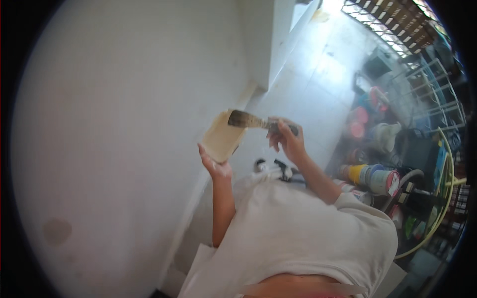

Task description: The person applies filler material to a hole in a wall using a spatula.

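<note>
My left hand (218,168) holds a shallow cream-coloured tray (219,141) from below, gripping its lower end beside the white wall. Whitish smears show on that palm and wrist. In my right hand (287,139) is a putty knife (248,120), its fingers closed round the grey and dark handle. The knife's broad, stained blade points left and overlaps the tray's upper right edge. Whether the blade touches the tray I cannot tell.
A plain white wall (124,124) fills the left, with a round brownish patch (57,232) low down. A wall corner (258,74) juts out ahead. Along the right stand paint tubs (385,182), a white wire rack (437,94) and a coiled yellow hose (449,184) on the tiled floor (313,99).
</note>
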